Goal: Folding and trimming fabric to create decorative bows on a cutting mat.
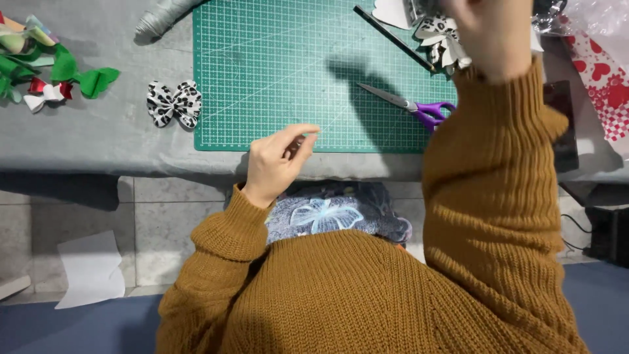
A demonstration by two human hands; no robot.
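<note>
My left hand (pixel 275 164) pinches fingertips together over the tabletop (pixel 98 141) edge on something too small to tell; beyond the scissors (pixel 409 105), my right hand (pixel 491 33) grips a spotted bow (pixel 442 36), which could snag the blades.

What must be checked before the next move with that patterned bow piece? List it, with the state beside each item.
1. Right hand has a grip on the patterned bow piece: cannot tell; the hand is blurred and covers part of it.
2. Left hand fingertips pinched together: ok; what they pinch is too small to tell.
3. Scissors lie flat on the green cutting mat, apart from both hands: ok.
4. Mat surface just beyond the left hand is bare: ok.
5. Spotted bow lies off the mat, to its left: ok.
</note>
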